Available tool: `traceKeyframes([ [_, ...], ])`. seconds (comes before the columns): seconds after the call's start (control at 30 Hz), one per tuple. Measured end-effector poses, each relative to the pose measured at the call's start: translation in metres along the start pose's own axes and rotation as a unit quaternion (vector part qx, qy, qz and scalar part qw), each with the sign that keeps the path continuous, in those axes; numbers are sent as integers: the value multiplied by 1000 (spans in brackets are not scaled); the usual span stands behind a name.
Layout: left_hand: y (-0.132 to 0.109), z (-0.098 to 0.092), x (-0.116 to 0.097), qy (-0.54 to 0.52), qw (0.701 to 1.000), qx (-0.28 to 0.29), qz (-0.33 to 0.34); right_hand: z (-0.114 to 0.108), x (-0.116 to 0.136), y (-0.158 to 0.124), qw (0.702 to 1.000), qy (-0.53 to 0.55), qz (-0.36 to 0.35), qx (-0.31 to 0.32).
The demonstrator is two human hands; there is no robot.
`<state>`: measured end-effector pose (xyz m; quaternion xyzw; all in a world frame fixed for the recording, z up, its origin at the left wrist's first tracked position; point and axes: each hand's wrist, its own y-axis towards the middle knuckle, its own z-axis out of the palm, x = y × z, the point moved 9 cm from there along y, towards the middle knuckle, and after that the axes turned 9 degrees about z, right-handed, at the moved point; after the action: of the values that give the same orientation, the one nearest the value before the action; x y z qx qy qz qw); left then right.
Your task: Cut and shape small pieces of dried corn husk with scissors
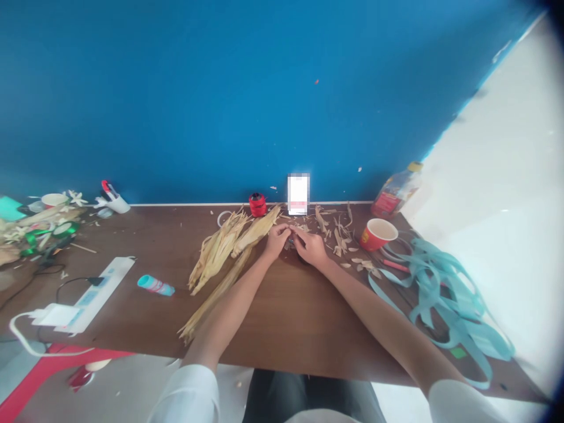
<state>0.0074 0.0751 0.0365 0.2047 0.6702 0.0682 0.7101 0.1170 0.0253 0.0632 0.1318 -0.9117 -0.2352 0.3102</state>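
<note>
My left hand [277, 239] and my right hand [311, 247] meet over the middle of the brown table [282, 317], fingers pinched together around a small dark piece [289, 240] I cannot make out. A heap of dried corn husks [229, 247] lies just left of my left hand, with long strips running toward the near edge. Husk scraps [339, 238] are scattered right of my right hand.
A red thread spool [258, 204] and a small white card [298, 194] stand at the blue wall. A red paper cup [378, 234], a bottle [396, 191] and light blue ribbon [445, 294] lie right. A glue tube [155, 285], power strip [94, 294] and craft clutter [39, 226] lie left.
</note>
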Motion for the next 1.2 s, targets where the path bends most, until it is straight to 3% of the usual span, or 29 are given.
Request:
traceKeyframes([
  [0.27, -1, -2, 1, 15, 1000, -6, -13, 0, 0, 0, 1000, -1, 8, 8],
  [0.67, 0, 0, 5, -4, 1000, -1, -16, -8, -7, 1, 997, -12, 56, -47],
  [0.87, -2, -1, 6, 11, 1000, 20, -3, 0, -4, 0, 999, -18, 23, -13],
  [1.07, 0, -5, 3, 24, 1000, -17, 3, -1, -6, 0, 998, -29, 42, -21],
  [1.2, 3, -8, -2, -12, 999, -48, 10, -13, -8, 1, 995, -18, 77, -65],
])
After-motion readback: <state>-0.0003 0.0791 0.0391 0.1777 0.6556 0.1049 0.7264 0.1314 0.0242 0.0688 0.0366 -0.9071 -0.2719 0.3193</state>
